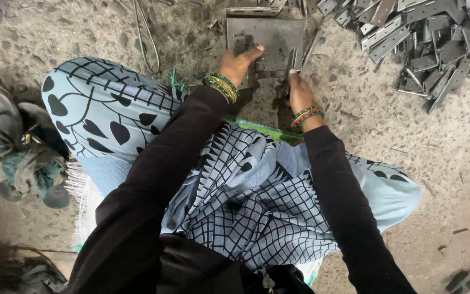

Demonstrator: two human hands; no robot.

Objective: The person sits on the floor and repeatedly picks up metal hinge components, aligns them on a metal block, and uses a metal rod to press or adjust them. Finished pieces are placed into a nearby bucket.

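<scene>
I sit on the floor with my knees spread under a pale blue patterned cloth. A flat grey metal plate [270, 34] lies on the ground in front of me. My left hand [239, 62] rests on its near left edge, thumb stretched over the plate, fingers curled on a small metal part. My right hand [298, 92] is closed on a small metal hinge piece [294, 61] at the plate's near right corner. Both wrists carry green and red bangles, and black sleeves cover both arms.
A heap of grey metal hinge leaves [431, 43] covers the floor at the upper right. A bent wire [147, 41] lies at the upper left of the plate. Worn sandals and rags [17, 147] sit at my left. The floor is rough speckled concrete.
</scene>
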